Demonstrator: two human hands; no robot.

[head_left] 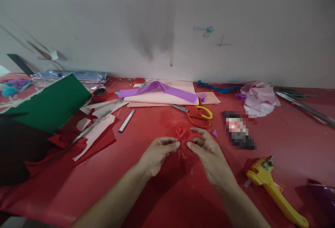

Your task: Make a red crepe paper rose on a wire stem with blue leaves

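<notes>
While both hands work close together over the red tabletop [110,182], a gathered red flower-like piece [181,132] is held between them. Left hand [157,153]: thumb and index finger pinch the base of the piece, and a thin wire [179,157] hangs down just below those fingertips. Right hand [210,151]: thumb and fingers are curled, gripping the piece's right-hand edge. Whether the material is paper or cloth cannot be determined.

Directly beyond the fingers lie scissors [186,110] — one handle loop yellow, the other orange — and, farther back, a purple strip [180,94] across pale pink sheets [154,99]. A small purple scrap [214,133] rests just beside the right fingers. Farther right of them is a dark oblong item [239,130], its surface pixelated; a yellow glue gun [270,182] lies to the right and nearer the wearer. Left of and beyond the left fingers: a white marker [127,120], then pink and red offcuts [99,135], then a green board [52,104], tilted.
</notes>
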